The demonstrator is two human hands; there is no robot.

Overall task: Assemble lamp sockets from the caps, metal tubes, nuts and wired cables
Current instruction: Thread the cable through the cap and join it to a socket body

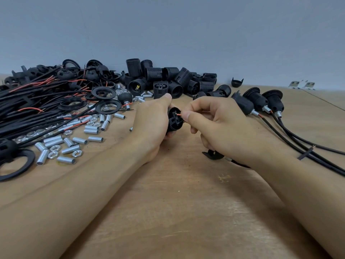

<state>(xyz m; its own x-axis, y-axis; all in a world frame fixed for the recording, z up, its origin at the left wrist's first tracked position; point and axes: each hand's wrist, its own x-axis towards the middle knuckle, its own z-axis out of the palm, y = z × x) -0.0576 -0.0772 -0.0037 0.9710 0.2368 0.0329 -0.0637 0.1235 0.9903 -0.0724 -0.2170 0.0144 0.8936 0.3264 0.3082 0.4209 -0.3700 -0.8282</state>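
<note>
Right hand point(220, 122) pinches a thin red wire end point(178, 114) between thumb and forefinger, tip at the terminal face of a round black plastic socket insert point(175, 119). Left hand point(151, 124) wraps that insert, fingers curled round its body, thumb on top, holding it just above the wooden counter point(177, 202) at centre. A black domed cap point(212, 154) lies under the right wrist, cable running off beneath the forearm.

Judged step: feeding the wire into a terminal slot. To do it well, keep the insert steady and face-on, pinch close to the wire tip so it does not bend, push straight in, then check that it is seated.

Further out: loose silver threaded metal tubes point(93, 131) and hex nuts point(77, 153) scattered left, bundle of black cables with red leads point(28, 101) far left, pile of black ribbed socket shells point(168, 77) behind, three finished black sockets on cables point(259, 101) at right.
</note>
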